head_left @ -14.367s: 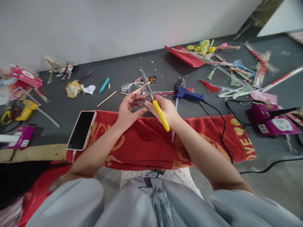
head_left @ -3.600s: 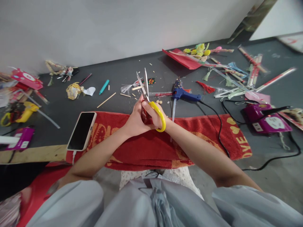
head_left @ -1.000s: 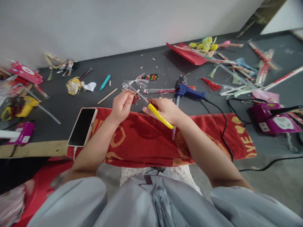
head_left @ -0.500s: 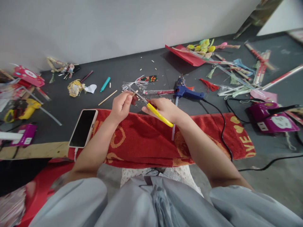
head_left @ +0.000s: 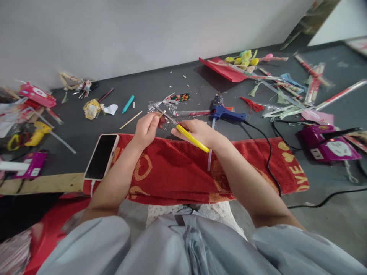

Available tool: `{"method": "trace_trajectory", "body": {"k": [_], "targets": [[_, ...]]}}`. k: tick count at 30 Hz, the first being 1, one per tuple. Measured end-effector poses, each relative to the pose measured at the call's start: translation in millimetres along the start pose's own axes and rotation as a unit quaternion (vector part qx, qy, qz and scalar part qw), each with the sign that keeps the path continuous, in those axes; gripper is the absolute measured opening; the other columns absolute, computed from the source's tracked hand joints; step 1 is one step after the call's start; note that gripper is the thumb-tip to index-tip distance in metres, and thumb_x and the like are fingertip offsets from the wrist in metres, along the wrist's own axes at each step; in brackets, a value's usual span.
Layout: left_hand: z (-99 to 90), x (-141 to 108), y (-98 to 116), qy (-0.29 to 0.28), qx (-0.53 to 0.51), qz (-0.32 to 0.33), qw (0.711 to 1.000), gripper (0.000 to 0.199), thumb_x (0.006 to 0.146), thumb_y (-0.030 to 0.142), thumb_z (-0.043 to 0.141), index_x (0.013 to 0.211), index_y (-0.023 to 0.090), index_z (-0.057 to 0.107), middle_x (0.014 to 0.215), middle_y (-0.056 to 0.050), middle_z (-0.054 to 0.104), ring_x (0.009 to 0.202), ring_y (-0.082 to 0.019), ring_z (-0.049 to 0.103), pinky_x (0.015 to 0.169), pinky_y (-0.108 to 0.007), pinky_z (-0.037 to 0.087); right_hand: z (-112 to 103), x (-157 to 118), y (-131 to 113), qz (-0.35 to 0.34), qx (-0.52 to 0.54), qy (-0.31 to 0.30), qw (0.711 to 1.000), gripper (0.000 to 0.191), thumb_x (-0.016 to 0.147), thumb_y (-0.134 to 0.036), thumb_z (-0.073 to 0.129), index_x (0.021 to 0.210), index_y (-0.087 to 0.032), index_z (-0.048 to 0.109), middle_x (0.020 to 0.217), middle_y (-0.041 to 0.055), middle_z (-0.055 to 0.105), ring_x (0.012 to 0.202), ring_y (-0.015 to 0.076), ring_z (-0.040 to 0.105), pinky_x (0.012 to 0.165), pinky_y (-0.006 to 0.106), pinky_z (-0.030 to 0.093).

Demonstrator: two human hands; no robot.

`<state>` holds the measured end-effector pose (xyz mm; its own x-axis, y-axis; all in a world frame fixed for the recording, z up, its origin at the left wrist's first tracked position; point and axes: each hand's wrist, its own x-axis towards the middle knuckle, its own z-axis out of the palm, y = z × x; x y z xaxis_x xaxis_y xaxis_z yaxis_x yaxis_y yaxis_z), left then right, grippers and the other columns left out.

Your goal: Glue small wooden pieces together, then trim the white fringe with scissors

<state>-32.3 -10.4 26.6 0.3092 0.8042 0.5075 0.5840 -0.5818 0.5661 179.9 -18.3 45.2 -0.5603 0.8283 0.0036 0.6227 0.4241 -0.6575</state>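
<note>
My right hand [head_left: 197, 131] is closed on yellow-handled scissors [head_left: 192, 138], whose blades point up and left. My left hand [head_left: 147, 128] pinches a short thin wooden stick [head_left: 162, 114], held against the scissor blades; most of it is hidden by the fingers. Just beyond the hands lie a tuft of white strands [head_left: 164, 103] and a small patterned strip of cloth [head_left: 180, 97]. Small cut bits are scattered on the dark table around them. A longer wooden stick [head_left: 130, 120] lies to the left of my left hand.
A red towel [head_left: 172, 168] covers the table's front edge, with a phone [head_left: 101, 156] at its left. Right of my hands rests a blue glue gun [head_left: 229, 114], its cable running to a purple power socket [head_left: 329, 143]. A teal pen-like tube [head_left: 128, 104] lies farther back.
The view has shifted slightly. Both hands keep almost the same places, with the scissors still at the stick.
</note>
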Motion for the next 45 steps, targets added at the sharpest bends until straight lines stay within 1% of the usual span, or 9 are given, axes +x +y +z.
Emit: {"method": "trace_trajectory", "body": {"k": [10,15,18,24,28,32,37,42,45], "targets": [[-1.8,2,-5,-0.001,-0.004,0.005,1.0,0.049,0.099,0.053,0.026,0.077,0.02,0.055,0.066,-0.002,0.061,0.059,-0.012,0.056,0.06,-0.026,0.046,-7,4,0,-0.006,0.047,-0.043,0.998,0.055,0.088,-0.069,0.038,0.065,-0.02,0.044,0.062,-0.0022,0.047,0.058,0.0103,0.043,0.058,0.025,0.029],[-0.7,4,-10,0.004,-0.01,0.007,1.0,0.048,0.098,0.054,0.028,0.076,0.02,0.054,0.063,-0.001,0.058,0.058,-0.011,0.055,0.06,-0.026,0.046,-5,5,1,0.06,0.201,-0.114,0.971,0.056,0.09,-0.069,0.036,0.072,-0.019,0.05,0.053,-0.0044,0.046,0.044,0.0087,0.045,0.05,0.024,0.037],[0.7,5,-13,0.009,-0.035,-0.013,0.999,0.049,0.097,0.057,0.031,0.078,0.019,0.056,0.061,0.0,0.057,0.057,-0.011,0.054,0.059,-0.025,0.047,-1,8,6,0.072,0.238,-0.096,0.964,0.056,0.088,-0.071,0.04,0.072,-0.019,0.051,0.051,-0.0047,0.046,0.04,0.0079,0.044,0.044,0.023,0.038],[1.9,7,-21,-0.004,-0.051,-0.079,0.996,0.05,0.095,0.059,0.033,0.08,0.019,0.059,0.063,0.0,0.055,0.06,-0.011,0.054,0.062,-0.025,0.046,6,16,16,0.135,0.36,-0.047,0.922,0.058,0.087,-0.074,0.034,0.072,-0.02,0.048,0.047,-0.0057,0.041,0.037,0.0078,0.04,0.037,0.023,0.04],[1.3,8,-26,-0.038,0.066,-0.103,0.992,0.041,0.097,0.045,0.033,0.083,0.019,0.062,0.068,-0.002,0.06,0.067,-0.014,0.056,0.069,-0.027,0.046,5,15,14,0.166,0.431,-0.016,0.887,0.06,0.091,-0.072,0.027,0.07,-0.02,0.049,0.048,-0.0049,0.039,0.036,0.0064,0.037,0.036,0.022,0.037],[2.8,7,-31,-0.082,0.238,-0.09,0.964,0.028,0.094,0.033,0.043,0.09,0.019,0.067,0.085,-0.007,0.07,0.083,-0.02,0.06,0.077,-0.032,0.045,4,12,17,0.183,0.458,0.005,0.87,0.064,0.089,-0.075,0.024,0.07,-0.02,0.05,0.05,-0.0036,0.04,0.038,0.0075,0.039,0.038,0.023,0.036],[0.8,6,-32,-0.119,0.31,-0.112,0.937,0.029,0.092,0.029,0.044,0.097,0.018,0.07,0.096,-0.01,0.074,0.091,-0.024,0.063,0.079,-0.034,0.044,6,13,21,0.19,0.484,0.017,0.854,0.065,0.084,-0.08,0.028,0.069,-0.021,0.05,0.052,-0.003,0.04,0.04,0.0089,0.038,0.038,0.025,0.038],[-2.0,8,-25,-0.141,0.345,-0.156,0.915,0.034,0.094,0.035,0.04,0.085,0.019,0.068,0.088,-0.01,0.073,0.083,-0.025,0.063,0.068,-0.034,0.038,3,14,23,0.181,0.478,0.005,0.859,0.065,0.086,-0.078,0.02,0.071,-0.022,0.05,0.055,-0.003,0.038,0.042,0.0095,0.038,0.042,0.026,0.04],[-0.8,8,-20,-0.138,0.355,-0.178,0.907,0.037,0.095,0.041,0.039,0.077,0.019,0.064,0.078,-0.009,0.07,0.076,-0.024,0.061,0.063,-0.033,0.032,3,15,25,0.175,0.42,-0.009,0.89,0.07,0.086,-0.078,0.007,0.072,-0.023,0.047,0.057,-0.0019,0.038,0.044,0.0107,0.04,0.047,0.029,0.044]]}}
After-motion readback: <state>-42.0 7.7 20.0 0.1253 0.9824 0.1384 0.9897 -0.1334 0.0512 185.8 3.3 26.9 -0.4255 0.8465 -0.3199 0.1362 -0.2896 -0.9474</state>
